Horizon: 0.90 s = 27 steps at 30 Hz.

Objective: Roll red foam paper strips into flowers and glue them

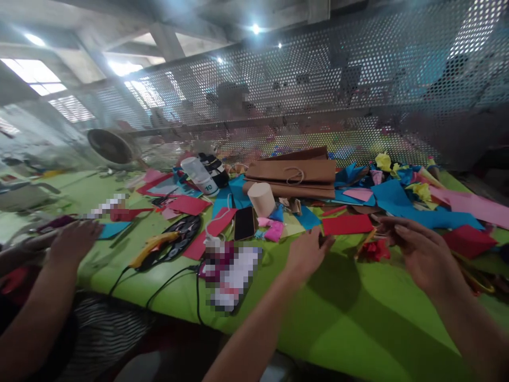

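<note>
My left hand (306, 250) is over the green table near its front edge, fingers curled together around something dark and too small to name. To the right, my right hand (417, 252) is raised with thumb and fingers pinched on the tip of a thin stem. A crumpled red paper flower (375, 249) is at that stem, just left of my right fingers. Flat red paper (347, 224) lies between and behind my hands. Pink packets (274, 229) and a black phone (244, 223) lie left of my left hand.
Brown paper (292, 178), a white roll (261, 199) and bottles (200, 176) stand or lie behind. A yellow glue gun (154, 248) with cables is on the left. Another person's hands (75, 239) are at far left. Blue paper (392, 199) lies at right.
</note>
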Each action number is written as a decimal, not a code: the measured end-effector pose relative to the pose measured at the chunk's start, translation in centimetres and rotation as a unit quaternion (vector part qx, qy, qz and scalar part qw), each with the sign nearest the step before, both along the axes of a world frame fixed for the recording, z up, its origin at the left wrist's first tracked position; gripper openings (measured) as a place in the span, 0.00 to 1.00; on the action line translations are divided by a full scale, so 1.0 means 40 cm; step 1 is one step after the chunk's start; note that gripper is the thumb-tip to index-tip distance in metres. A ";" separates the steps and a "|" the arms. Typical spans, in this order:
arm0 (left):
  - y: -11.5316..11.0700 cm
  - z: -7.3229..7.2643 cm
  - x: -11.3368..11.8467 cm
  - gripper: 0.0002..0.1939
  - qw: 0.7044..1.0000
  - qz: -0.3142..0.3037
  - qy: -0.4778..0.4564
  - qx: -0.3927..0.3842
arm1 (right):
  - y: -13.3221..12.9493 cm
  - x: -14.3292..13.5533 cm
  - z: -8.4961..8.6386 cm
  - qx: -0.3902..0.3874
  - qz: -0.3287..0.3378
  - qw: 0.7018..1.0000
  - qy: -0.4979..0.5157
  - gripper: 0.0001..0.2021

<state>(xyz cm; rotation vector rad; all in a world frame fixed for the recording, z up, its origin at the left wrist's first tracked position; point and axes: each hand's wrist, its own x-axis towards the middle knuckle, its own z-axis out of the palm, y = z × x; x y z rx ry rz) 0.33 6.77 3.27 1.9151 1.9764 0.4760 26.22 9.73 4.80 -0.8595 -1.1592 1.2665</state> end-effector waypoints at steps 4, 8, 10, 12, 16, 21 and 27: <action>0.000 0.008 -0.011 0.19 0.993 -0.017 0.081 0.088 | 0.017 0.010 -0.007 -0.058 0.031 0.998 0.020 0.14; -0.013 0.047 0.002 0.18 0.981 -0.030 -0.074 0.176 | 0.005 -0.009 -0.005 -0.074 0.078 0.994 0.020 0.16; -0.028 0.072 0.025 0.21 0.960 -0.071 -0.187 0.195 | -0.007 -0.024 -0.002 -0.077 0.116 0.990 0.007 0.18; -0.042 0.091 0.054 0.27 0.942 -0.123 -0.255 0.181 | -0.020 -0.039 -0.001 -0.083 0.167 0.982 0.000 0.21; -0.046 0.093 0.099 0.22 0.934 -0.143 -0.267 0.189 | -0.041 -0.059 -0.008 -0.090 0.240 0.967 0.014 0.23; -0.042 0.073 0.108 0.17 0.924 -0.104 -0.308 0.201 | -0.058 -0.063 -0.017 -0.077 0.282 0.956 0.026 0.24; -0.054 0.075 0.133 0.24 0.876 -0.005 -0.445 0.185 | -0.077 -0.069 -0.006 -0.035 0.320 0.947 0.026 0.25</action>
